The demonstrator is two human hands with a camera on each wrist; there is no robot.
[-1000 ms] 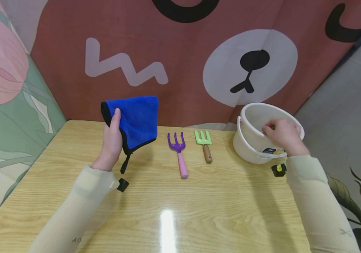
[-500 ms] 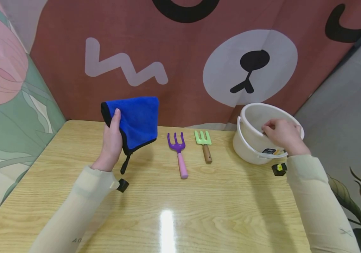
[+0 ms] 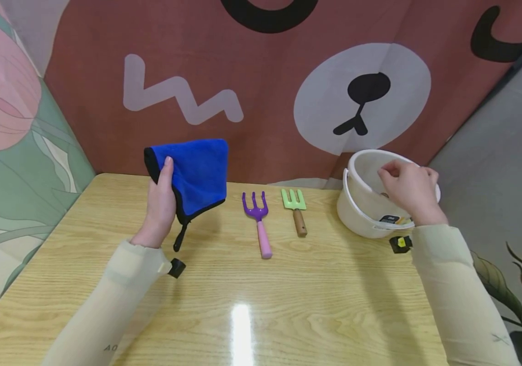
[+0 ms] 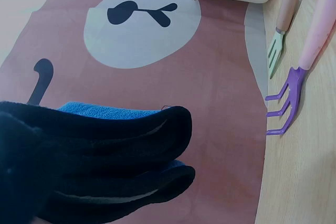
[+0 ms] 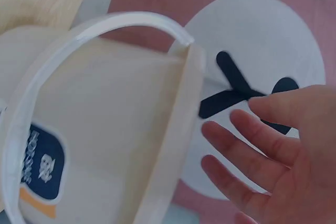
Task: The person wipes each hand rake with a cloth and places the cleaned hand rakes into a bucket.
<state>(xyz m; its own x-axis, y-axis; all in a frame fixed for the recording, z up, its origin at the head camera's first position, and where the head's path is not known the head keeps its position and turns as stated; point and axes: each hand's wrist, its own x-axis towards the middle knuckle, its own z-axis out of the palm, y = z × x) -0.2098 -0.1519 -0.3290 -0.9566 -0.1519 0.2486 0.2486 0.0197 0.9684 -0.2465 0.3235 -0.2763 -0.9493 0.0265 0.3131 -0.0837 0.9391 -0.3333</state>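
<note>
My left hand (image 3: pixel 160 208) holds up a folded blue cloth (image 3: pixel 201 173) with black edging and a dangling black loop, thumb lying across its front. In the left wrist view, the cloth's dark edge folds (image 4: pixel 131 140) hide most of that hand. At the right, my right hand (image 3: pixel 409 190) is above the white bucket (image 3: pixel 357 211). The right wrist view shows its fingers (image 5: pixel 252 156) loosely spread beside the bucket's rim (image 5: pixel 181 114), apart from it and holding nothing. The bucket stands upright, its handle (image 5: pixel 131 20) hanging down over the front, near a dark label (image 5: pixel 44 163).
Between the hands, a purple garden fork (image 3: pixel 261 223) with a pink handle and a smaller green fork (image 3: pixel 295 208) with a brown handle lie on the wooden table (image 3: pixel 316 295). A printed brown curtain (image 3: pixel 261 76) hangs directly behind the table.
My right hand has let go of the bucket's rim and lifted slightly, its fingers loosening. The left hand and cloth have barely shifted left. Bucket and forks stay put.
</note>
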